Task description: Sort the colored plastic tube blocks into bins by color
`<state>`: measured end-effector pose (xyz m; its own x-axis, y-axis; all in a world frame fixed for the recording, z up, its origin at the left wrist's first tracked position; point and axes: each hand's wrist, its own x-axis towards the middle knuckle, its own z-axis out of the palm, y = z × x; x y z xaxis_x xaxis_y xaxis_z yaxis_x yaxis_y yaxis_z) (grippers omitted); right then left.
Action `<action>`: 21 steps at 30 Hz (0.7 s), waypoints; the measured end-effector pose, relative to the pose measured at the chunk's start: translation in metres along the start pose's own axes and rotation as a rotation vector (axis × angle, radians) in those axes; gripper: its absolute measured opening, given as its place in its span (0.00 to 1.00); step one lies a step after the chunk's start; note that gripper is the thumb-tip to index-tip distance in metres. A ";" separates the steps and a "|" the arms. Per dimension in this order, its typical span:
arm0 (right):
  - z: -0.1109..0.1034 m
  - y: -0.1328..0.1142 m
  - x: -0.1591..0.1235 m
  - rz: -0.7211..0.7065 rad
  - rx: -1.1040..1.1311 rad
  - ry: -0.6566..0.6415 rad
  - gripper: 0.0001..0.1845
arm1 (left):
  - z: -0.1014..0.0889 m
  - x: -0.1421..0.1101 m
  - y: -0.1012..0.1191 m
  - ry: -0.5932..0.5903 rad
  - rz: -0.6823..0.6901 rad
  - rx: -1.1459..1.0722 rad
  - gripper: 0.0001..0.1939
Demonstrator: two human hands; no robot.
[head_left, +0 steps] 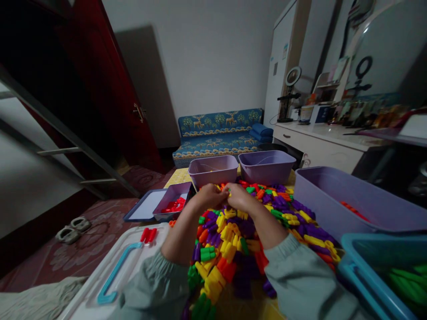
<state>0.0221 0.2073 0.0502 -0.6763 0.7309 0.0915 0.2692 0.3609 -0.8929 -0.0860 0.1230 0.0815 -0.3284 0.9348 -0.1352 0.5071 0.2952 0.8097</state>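
Observation:
My left hand [211, 195] and my right hand [236, 196] meet over the far part of a heap of plastic toy building pieces [230, 233]. The fingers of both hands are closed and pinched together at the tips. A speck of green and yellow shows at the right fingertips, but what the hands hold is too small and hidden to name. The pieces are yellow, purple, red, orange and green, and the heap spreads beneath both forearms. Just beyond my hands stands a lilac bin [213, 172] with a few small yellow bits in it.
A second lilac bin [267, 168] stands behind the heap. To the right, a long lilac bin [320, 200] holds red pieces and a blue bin [360, 266] holds green ones. On the left are a small box [170, 195] with red pieces and a white lid [133, 249] with a blue handle.

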 end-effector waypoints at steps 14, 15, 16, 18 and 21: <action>-0.014 0.052 -0.022 -0.105 0.224 0.382 0.18 | 0.060 0.006 -0.036 0.288 0.291 -0.180 0.14; -0.016 0.062 -0.029 -0.084 0.175 0.378 0.16 | 0.071 0.002 -0.041 0.266 0.300 -0.100 0.14; -0.019 0.069 -0.036 -0.065 0.121 0.372 0.15 | 0.080 -0.001 -0.044 0.271 0.320 -0.014 0.15; -0.023 0.078 -0.045 -0.034 -0.006 0.351 0.13 | 0.092 -0.006 -0.048 0.308 0.379 0.140 0.17; -0.026 0.077 -0.056 0.005 -0.250 0.269 0.14 | 0.103 -0.013 -0.050 0.352 0.460 0.318 0.21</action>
<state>0.0983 0.2095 -0.0122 -0.4789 0.8472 0.2302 0.4534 0.4632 -0.7615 -0.0250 0.1165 -0.0155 -0.2360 0.8749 0.4229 0.8507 -0.0243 0.5250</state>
